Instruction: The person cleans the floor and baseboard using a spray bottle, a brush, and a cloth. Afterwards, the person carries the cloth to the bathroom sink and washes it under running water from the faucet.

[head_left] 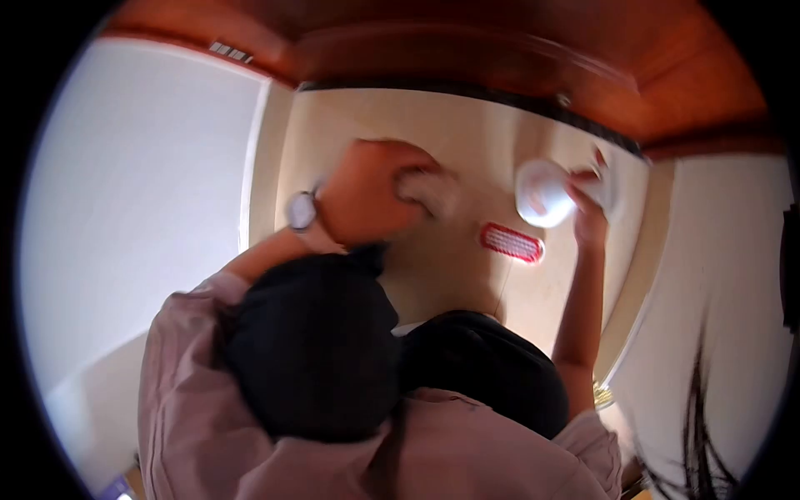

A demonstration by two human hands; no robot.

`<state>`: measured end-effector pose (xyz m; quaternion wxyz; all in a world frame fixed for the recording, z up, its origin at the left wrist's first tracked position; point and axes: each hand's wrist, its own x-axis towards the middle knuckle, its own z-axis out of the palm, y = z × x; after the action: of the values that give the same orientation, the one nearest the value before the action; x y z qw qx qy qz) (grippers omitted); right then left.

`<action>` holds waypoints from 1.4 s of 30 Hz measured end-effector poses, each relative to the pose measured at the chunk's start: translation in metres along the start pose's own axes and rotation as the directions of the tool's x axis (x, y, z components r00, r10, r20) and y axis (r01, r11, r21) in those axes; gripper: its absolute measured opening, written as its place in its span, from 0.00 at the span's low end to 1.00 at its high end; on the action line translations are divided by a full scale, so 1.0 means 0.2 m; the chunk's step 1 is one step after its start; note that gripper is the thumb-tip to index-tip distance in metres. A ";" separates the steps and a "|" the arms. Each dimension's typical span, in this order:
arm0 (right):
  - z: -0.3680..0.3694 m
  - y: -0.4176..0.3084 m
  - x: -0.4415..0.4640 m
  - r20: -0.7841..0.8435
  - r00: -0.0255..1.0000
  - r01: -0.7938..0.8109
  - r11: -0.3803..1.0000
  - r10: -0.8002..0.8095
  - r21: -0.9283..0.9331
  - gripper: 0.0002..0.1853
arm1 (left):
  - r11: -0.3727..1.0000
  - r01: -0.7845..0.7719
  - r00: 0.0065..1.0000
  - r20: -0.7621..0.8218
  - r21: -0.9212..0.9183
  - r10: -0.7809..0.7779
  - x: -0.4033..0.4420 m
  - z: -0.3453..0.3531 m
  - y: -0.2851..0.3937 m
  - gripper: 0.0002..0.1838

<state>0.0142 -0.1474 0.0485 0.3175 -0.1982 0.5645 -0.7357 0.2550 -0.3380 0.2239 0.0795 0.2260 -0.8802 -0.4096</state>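
The pale tan floor is the largest surface, bordered by a glossy reddish-brown wooden panel at its far side. Dark-clad knees occupy the near side. Left hand: raised over the floor, fingers curled inward beside a blurred, pale patch; whether it grips anything cannot be told. Right hand: fingers closed on a smooth, white, rounded vessel above the floor's right part. The vessel appears light, thin-walled and fairly stiff, probably plastic; its surface may slip if wet. Take hold at the rim, with the thumb opposing the fingers. Smallest is the red-edged, oblong, brush-like item with a whitish textured centre, between the hands and nearer the knees, below the vessel in view. It looks light and stiff; grasp it by its long red edges.
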 end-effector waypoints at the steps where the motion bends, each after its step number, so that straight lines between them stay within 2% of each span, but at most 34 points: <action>1: -0.04 0.00 -0.05 -0.046 0.999 -0.018 1.000 0.017 -0.015 0.42 | 0.998 -0.012 1.000 0.025 -0.059 0.014 -0.04 0.02 -0.05 0.16; 3: -0.13 0.01 -0.16 -0.026 0.999 0.026 1.000 -0.025 0.015 0.43 | 0.956 0.284 0.956 0.098 -0.071 -0.277 -0.11 0.11 -0.30 0.16; 4: -0.12 -0.01 -0.21 -0.002 1.000 0.014 1.000 -0.014 -0.009 0.44 | 0.955 0.289 0.954 0.101 -0.069 -0.281 -0.11 0.13 -0.41 0.16; 6: -0.15 0.08 -0.24 -0.003 0.999 -0.032 0.996 0.032 -0.087 0.43 | 0.896 0.443 0.895 0.065 -0.006 -0.442 -0.18 0.22 -0.61 0.15; 7: -0.06 0.07 -0.27 -0.045 0.998 -0.048 0.991 0.043 -0.126 0.41 | 0.897 0.440 0.896 0.087 -0.029 -0.436 -0.22 0.22 -0.70 0.15; 9: -0.02 0.13 -0.29 0.021 1.000 0.023 0.947 -0.017 -0.321 0.41 | 0.859 0.441 0.896 0.174 -0.260 -0.408 -0.19 0.23 -0.83 0.15; 10: 0.07 0.11 -0.30 -0.004 1.000 -0.019 0.945 0.019 -0.328 0.39 | 0.791 0.502 0.865 0.197 -0.350 -0.461 -0.14 0.23 -0.85 0.15; 11: 0.14 0.10 -0.30 -0.026 1.000 0.004 0.925 -0.014 -0.381 0.35 | 0.793 0.486 0.874 0.224 -0.367 -0.432 -0.09 0.24 -0.86 0.15; 13: 0.26 0.00 -0.29 -0.021 0.993 -0.107 0.841 0.114 -0.531 0.31 | 0.859 0.425 0.905 0.118 -0.286 -0.408 0.00 0.25 -0.85 0.15; 14: 0.30 -0.05 -0.27 -0.001 0.990 -0.123 0.836 0.144 -0.535 0.31 | 0.860 0.426 0.905 0.121 -0.282 -0.409 0.03 0.23 -0.81 0.15; 16: 0.40 -0.07 -0.25 0.048 0.988 -0.098 0.829 0.149 -0.551 0.29 | 0.960 0.233 0.972 0.071 -0.157 -0.224 0.02 0.25 -0.78 0.15; 17: 0.44 -0.04 -0.23 0.064 0.987 -0.084 0.813 0.147 -0.576 0.29 | 0.956 0.228 0.974 0.052 -0.186 -0.222 -0.01 0.28 -0.83 0.15; 19: 0.54 0.02 -0.12 0.135 0.941 -0.184 0.805 0.310 -0.564 0.29 | 0.989 0.076 0.996 0.045 -0.129 -0.071 -0.04 0.32 -0.98 0.15; 20: 0.63 0.06 -0.05 0.177 0.931 -0.166 0.804 0.318 -0.571 0.28 | 0.988 0.116 0.988 0.116 -0.100 -0.105 -0.05 0.30 -1.04 0.15; 21: 0.71 0.07 -0.01 0.140 0.886 -0.268 0.734 0.442 -0.624 0.28 | 0.986 0.124 0.987 0.118 -0.110 -0.111 -0.10 0.31 -1.09 0.15; 23: 0.91 0.07 0.09 0.253 0.791 -0.224 0.648 0.557 -0.728 0.28 | 0.989 0.039 0.999 -0.007 0.141 -0.038 -0.16 0.34 -1.20 0.17; 24: 1.00 0.08 0.16 0.319 0.743 -0.189 0.642 0.588 -0.743 0.28 | 0.980 0.057 0.998 -0.037 0.189 -0.051 -0.17 0.34 -1.24 0.17; 25: 1.08 0.10 0.21 0.382 0.689 -0.155 0.640 0.616 -0.753 0.28 | 0.981 0.062 0.998 -0.037 0.184 -0.056 -0.17 0.37 -1.31 0.17; 27: 1.29 0.10 0.30 0.372 0.652 -0.208 0.628 0.660 -0.750 0.26 | 0.965 0.115 0.982 -0.170 0.237 -0.076 -0.20 0.42 -1.42 0.13; 29: 1.40 0.20 0.39 0.441 0.578 -0.127 0.609 0.687 -0.782 0.24 | 0.954 0.119 0.982 -0.177 0.274 -0.072 -0.23 0.44 -1.42 0.15; 31: 1.49 0.34 0.50 0.520 0.532 0.002 0.613 0.668 -0.790 0.23 | 0.935 0.090 0.978 -0.206 0.343 -0.019 -0.19 0.49 -1.41 0.20; 33: 1.59 0.42 0.56 0.619 0.569 0.076 0.715 0.542 -0.695 0.22 | 0.933 0.122 0.980 -0.192 0.338 -0.059 -0.18 0.50 -1.40 0.21; 36: 1.69 0.45 0.59 0.631 0.532 0.171 0.658 0.565 -0.733 0.20 | 0.906 0.095 0.974 -0.228 0.413 0.001 -0.21 0.52 -1.40 0.21; 40: 1.71 0.52 0.65 0.709 0.463 0.257 0.685 0.532 -0.682 0.20 | 0.910 0.102 0.961 -0.276 0.402 0.014 -0.21 0.52 -1.38 0.20; 41: 1.70 0.57 0.68 0.735 0.525 0.300 0.715 0.429 -0.632 0.22 | 0.903 0.134 0.954 -0.299 0.409 -0.007 -0.20 0.49 -1.38 0.20; 42: 1.70 0.64 0.70 0.753 0.569 0.341 0.740 0.329 -0.581 0.24 | 0.923 0.092 0.971 -0.238 0.372 -0.001 -0.19 0.47 -1.39 0.17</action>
<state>0.1657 -0.5032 0.0136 0.4449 -0.6184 0.5740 -0.3004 0.3506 -0.4119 -0.0452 0.1270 0.3045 -0.9219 -0.2033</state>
